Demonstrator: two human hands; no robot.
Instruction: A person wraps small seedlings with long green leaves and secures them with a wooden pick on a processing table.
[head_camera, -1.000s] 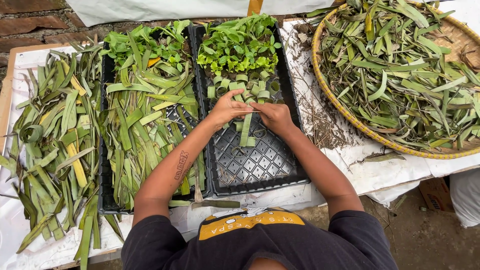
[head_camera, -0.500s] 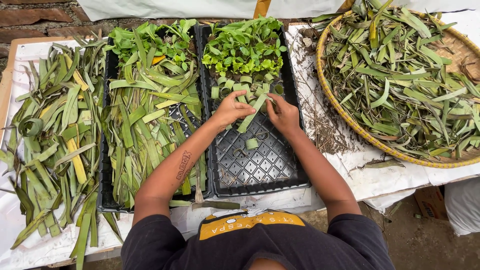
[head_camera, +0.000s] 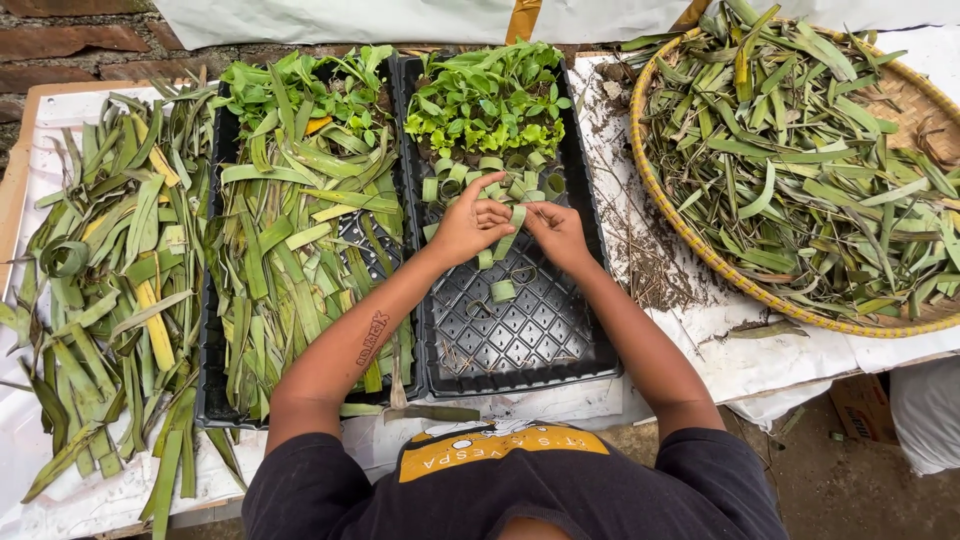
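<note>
My left hand (head_camera: 468, 222) and my right hand (head_camera: 557, 231) meet over the black seed tray (head_camera: 520, 335), both pinching one green leaf strip (head_camera: 512, 232) that bends between them. Just beyond my fingers lie several leaf strips rolled into small rings (head_camera: 485, 180). One loose ring (head_camera: 503, 291) sits on the tray's bare cells below my hands. Green seedlings (head_camera: 490, 95) fill the far end of this tray.
A second black tray (head_camera: 215, 400) to the left is heaped with long leaf strips (head_camera: 290, 250), with seedlings at its far end. More strips (head_camera: 90, 300) lie on white paper at far left. A round woven basket (head_camera: 700, 260) of leaves stands at right.
Both hands moved farther up the tray toward the rolled rings. The leaf strip that hung straight down is now bent between the fingers.
</note>
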